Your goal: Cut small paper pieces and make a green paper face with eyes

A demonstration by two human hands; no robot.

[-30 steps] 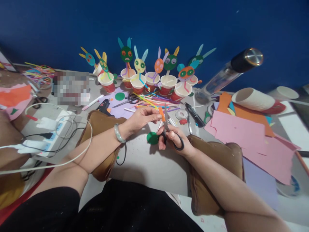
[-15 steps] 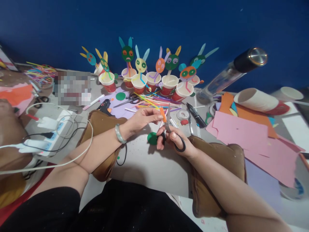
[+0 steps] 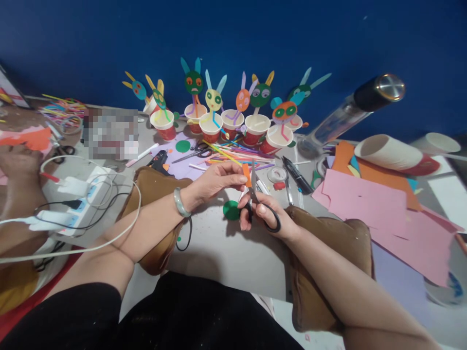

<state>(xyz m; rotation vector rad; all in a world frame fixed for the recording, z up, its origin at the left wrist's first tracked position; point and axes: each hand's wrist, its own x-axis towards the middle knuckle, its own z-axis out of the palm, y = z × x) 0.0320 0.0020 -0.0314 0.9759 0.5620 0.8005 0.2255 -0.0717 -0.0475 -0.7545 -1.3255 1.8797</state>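
Observation:
Between the thumb and fingers of my left hand (image 3: 224,180) is a small orange piece of paper (image 3: 247,174), held upright. My right hand (image 3: 268,211) grips a pair of scissors (image 3: 254,182) by its black handles, blades pointing up beside the paper's right edge. Whether the blades touch the paper I cannot tell. Just below my hands a green paper circle (image 3: 231,210) lies on the table. Behind them is a pile of coloured sticks (image 3: 229,154), with a roll of clear tape (image 3: 277,174) to the right.
Red and white paper cups (image 3: 210,127) with paper animal figures stand along the blue wall. A tall bottle (image 3: 339,116) and pink paper sheets (image 3: 365,199) are at right. Brown cushions (image 3: 328,253) flank my arms. A power strip (image 3: 85,199) with cables and another person's arm (image 3: 22,189) are at left.
The scissors blades have turned more upright and closer together near the orange paper. My left hand stays nearly in place. The other person's hand at left has moved up the frame.

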